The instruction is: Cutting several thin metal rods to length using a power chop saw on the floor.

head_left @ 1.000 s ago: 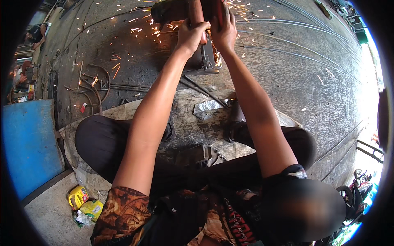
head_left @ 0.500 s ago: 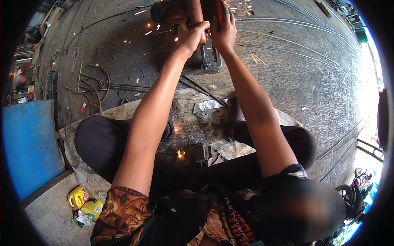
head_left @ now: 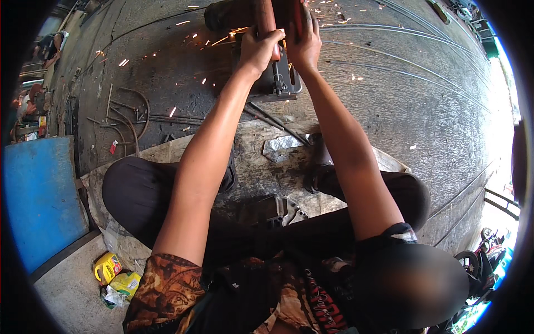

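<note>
Sparks fly around a dark cutting machine with a metal base [head_left: 278, 93] at the top of the view; it looks like a cut-off saw. My left hand [head_left: 257, 53] grips a reddish-brown round bar [head_left: 266, 16] on it, thumb laid across. Beside it, my right hand [head_left: 304, 49] is closed around a dark red part [head_left: 295, 19] of the machine, whose far end the frame cuts off. A dark cylindrical housing [head_left: 218, 16] sticks out to the left. A screw clamp [head_left: 278, 83] shows on the base below my hands. The cutting spot itself is hidden.
Long thin metal rods [head_left: 400, 33] lie on the floor at right. Bent rods [head_left: 133, 125] lie at left, near a blue panel [head_left: 41, 186]. A metal part [head_left: 272, 211] sits between my legs. A yellow container [head_left: 107, 268] stands at lower left; foil-like sheet [head_left: 283, 146] lies ahead.
Both hands keep nearly the same place and grip. The sparks have shifted, with more now spread to the left; the glow by the metal part between my legs is gone.
</note>
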Demonstrator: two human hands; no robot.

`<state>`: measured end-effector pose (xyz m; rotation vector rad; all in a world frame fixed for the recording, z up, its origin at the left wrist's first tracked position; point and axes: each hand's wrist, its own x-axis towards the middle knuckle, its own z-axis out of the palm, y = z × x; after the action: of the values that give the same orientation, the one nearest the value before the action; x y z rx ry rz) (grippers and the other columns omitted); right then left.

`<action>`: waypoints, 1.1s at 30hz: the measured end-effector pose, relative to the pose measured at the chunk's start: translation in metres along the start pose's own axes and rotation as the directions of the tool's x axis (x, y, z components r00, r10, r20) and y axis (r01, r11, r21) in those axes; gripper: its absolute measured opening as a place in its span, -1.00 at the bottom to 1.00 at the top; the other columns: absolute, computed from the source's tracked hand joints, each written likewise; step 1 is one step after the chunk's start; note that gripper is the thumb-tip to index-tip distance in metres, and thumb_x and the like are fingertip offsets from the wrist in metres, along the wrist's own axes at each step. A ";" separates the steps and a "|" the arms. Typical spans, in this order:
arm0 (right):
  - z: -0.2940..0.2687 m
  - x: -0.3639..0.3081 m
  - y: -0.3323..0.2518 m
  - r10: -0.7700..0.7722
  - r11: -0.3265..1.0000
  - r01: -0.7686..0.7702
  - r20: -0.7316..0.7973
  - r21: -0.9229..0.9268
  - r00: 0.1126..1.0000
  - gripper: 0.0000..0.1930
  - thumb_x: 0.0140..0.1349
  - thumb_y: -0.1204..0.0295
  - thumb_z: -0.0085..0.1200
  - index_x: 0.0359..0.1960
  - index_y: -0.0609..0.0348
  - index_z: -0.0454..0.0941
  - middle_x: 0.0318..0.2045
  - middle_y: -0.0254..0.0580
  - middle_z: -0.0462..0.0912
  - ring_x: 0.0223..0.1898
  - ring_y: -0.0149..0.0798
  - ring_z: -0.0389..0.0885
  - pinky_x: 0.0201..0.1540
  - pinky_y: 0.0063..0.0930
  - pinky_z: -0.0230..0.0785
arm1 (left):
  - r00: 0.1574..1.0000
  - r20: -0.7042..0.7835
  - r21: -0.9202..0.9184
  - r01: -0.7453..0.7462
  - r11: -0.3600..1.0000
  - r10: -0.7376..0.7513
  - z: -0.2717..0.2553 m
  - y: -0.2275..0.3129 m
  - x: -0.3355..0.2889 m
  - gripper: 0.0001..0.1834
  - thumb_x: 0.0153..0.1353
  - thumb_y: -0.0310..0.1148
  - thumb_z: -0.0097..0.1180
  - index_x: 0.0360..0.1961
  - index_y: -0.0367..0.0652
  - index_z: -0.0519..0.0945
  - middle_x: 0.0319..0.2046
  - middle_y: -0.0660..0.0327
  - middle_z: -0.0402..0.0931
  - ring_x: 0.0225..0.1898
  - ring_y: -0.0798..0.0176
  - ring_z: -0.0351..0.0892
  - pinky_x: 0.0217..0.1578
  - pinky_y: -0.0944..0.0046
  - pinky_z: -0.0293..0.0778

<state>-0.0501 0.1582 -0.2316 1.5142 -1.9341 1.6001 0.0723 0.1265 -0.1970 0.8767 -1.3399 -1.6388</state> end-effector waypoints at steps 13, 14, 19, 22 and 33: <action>0.001 0.000 -0.005 0.155 0.977 -0.153 0.001 0.148 0.988 -0.43 0.22 0.48 0.06 0.31 0.11 0.28 0.21 0.13 0.40 0.17 0.20 0.42 0.14 -0.13 0.38 | 1.000 0.018 0.020 -0.011 1.000 0.011 -0.002 -0.004 0.002 -0.76 0.04 -0.37 0.32 -0.31 -0.25 0.57 -0.54 0.30 0.51 -0.60 0.46 0.46 -0.58 0.39 0.41; 0.001 0.000 -0.004 0.154 0.977 -0.153 0.001 0.148 0.988 -0.43 0.22 0.48 0.06 0.31 0.11 0.28 0.21 0.13 0.40 0.17 0.20 0.42 0.14 -0.13 0.38 | 1.000 0.012 0.020 -0.016 1.000 0.016 -0.002 -0.004 0.002 -0.75 0.04 -0.36 0.32 -0.31 -0.24 0.57 -0.54 0.30 0.51 -0.60 0.45 0.46 -0.58 0.39 0.41; 0.001 -0.001 -0.008 0.153 0.982 -0.155 0.029 0.105 0.988 -0.45 0.24 0.47 0.05 0.31 0.10 0.29 0.22 0.11 0.39 0.23 0.16 0.35 0.18 -0.14 0.34 | 1.000 -0.024 0.015 0.011 1.000 -0.010 -0.001 -0.004 0.001 -0.75 0.04 -0.36 0.32 -0.32 -0.25 0.56 -0.55 0.31 0.49 -0.60 0.45 0.47 -0.59 0.39 0.41; 0.002 0.000 -0.002 -0.001 1.000 0.001 -0.005 0.016 1.000 -0.43 0.24 0.46 0.04 0.32 0.09 0.28 0.23 0.10 0.38 0.23 0.17 0.35 0.18 -0.14 0.33 | 1.000 -0.023 0.018 0.011 1.000 -0.010 -0.002 -0.003 0.001 -0.75 0.04 -0.36 0.32 -0.32 -0.26 0.55 -0.55 0.31 0.49 -0.60 0.45 0.47 -0.60 0.39 0.41; 0.001 -0.002 -0.009 0.117 0.988 -0.118 0.017 0.098 0.993 -0.44 0.25 0.47 0.02 0.32 0.09 0.27 0.23 0.15 0.36 0.16 0.22 0.42 0.12 -0.11 0.38 | 1.000 -0.012 0.032 -0.012 0.999 0.013 -0.006 -0.005 0.002 -0.74 0.04 -0.36 0.31 -0.33 -0.27 0.53 -0.52 0.28 0.51 -0.62 0.45 0.46 -0.61 0.39 0.40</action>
<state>-0.0418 0.1592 -0.2280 1.4732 -2.0119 1.7639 0.0756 0.1230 -0.2034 0.8938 -1.3637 -1.6044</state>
